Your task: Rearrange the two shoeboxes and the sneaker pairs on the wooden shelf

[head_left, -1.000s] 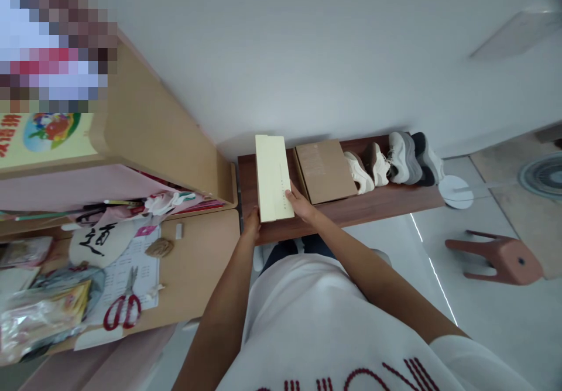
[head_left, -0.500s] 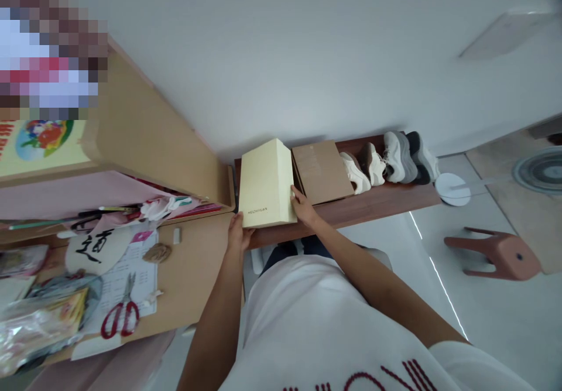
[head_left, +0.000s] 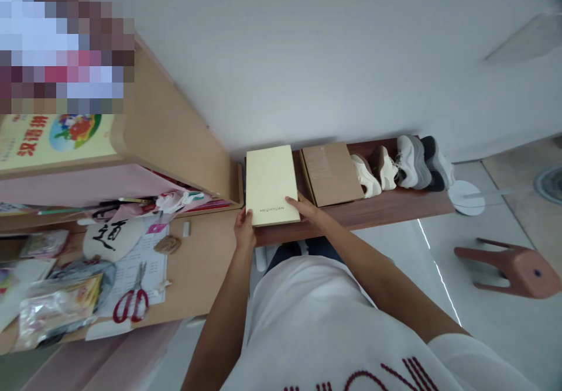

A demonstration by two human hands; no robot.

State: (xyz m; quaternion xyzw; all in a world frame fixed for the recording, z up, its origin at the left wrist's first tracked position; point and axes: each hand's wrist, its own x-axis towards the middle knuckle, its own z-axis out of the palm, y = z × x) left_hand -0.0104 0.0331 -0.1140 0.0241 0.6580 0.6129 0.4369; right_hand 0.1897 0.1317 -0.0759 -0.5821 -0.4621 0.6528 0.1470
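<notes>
A pale yellow box with "MEIZHIYUAN" printed near its front edge lies flat at the left end of a dark wooden shelf. At its front left corner my left hand is closed on the edge, thumb on the side. My right hand grips the right side, with the thumb on top and the other fingers partly hidden. Just right of it stands a brown cardboard box, apart from the yellow one by a narrow gap.
White shoes and grey sneakers line the shelf's right part, against the wall. On the left is a desk with red-handled scissors, papers and plastic bags. A pink stool and a fan stand at right.
The yellow box was tilted with its right side showing; now it lies level, top facing up. My right thumb has come onto its top. The whole view has shifted slightly.
</notes>
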